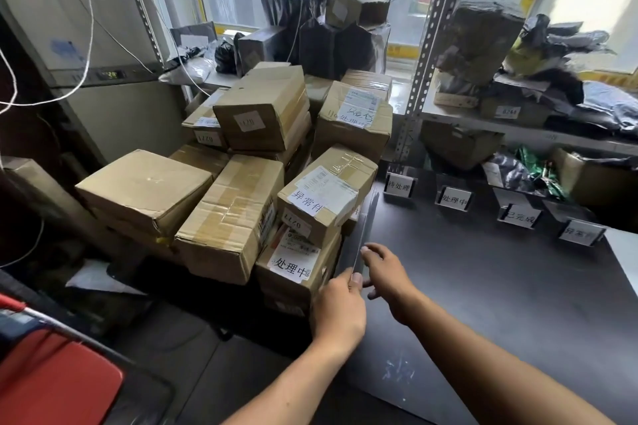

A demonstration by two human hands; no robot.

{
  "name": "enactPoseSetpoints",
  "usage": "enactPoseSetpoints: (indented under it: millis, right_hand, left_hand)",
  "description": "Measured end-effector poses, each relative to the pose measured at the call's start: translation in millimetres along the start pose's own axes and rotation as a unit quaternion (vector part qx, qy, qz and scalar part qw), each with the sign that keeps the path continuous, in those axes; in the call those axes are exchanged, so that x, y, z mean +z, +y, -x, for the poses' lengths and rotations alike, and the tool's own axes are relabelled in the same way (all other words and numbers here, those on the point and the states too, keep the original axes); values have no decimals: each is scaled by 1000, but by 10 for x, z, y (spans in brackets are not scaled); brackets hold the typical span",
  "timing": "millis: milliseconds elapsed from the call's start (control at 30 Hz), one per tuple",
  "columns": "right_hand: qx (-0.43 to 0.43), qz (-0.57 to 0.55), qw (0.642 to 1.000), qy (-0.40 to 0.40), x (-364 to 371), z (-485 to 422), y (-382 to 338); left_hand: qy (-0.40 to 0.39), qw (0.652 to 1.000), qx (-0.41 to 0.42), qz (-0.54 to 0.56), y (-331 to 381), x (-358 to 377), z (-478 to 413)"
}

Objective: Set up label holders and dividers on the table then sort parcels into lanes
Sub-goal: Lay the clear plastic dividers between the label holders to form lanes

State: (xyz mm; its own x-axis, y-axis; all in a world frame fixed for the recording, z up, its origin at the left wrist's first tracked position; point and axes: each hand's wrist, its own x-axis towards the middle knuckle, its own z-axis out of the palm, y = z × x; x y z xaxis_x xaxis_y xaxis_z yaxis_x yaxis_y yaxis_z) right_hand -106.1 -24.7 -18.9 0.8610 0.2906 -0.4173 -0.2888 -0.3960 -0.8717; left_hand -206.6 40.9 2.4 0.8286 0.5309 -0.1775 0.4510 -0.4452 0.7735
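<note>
A thin clear divider strip [362,235] stands on edge along the left side of the black table [500,286], beside the parcel pile. My left hand [340,307] pinches its near end. My right hand [383,269] holds its top edge a little farther along. Several label holders stand in a row at the table's back: one [399,187], a second [454,199], a third [519,216] and a fourth [580,233]. Brown cardboard parcels [241,203] with white handwritten labels are stacked left of the table.
Metal shelving [428,45] behind the table holds boxes and dark plastic bags. A red and black seat [51,373] is at the lower left. White cables [86,45] hang at the left by a grey cabinet.
</note>
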Motion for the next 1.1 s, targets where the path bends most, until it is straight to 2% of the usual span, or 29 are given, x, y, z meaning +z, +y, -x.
enactPoseSetpoints:
  millis: [133,333,633,900,1100]
  right_hand:
    - [-27,-64,997,32,-15,-7,-136]
    - [-20,-160,987,26,-62,33,-339]
    - [-59,-219,973,52,-321,61,-585]
    - [-93,-237,962,95,-653,65,-763]
    - [-94,-279,946,134,-965,22,-816]
  left_hand:
    - [-2,999,40,-12,155,-136,53]
    - [-13,997,76,-31,308,-293,71]
    - [-69,992,103,-6,614,-385,114]
    - [-124,982,126,73,868,-244,54]
    - [-241,949,95,177,1061,-81,-25]
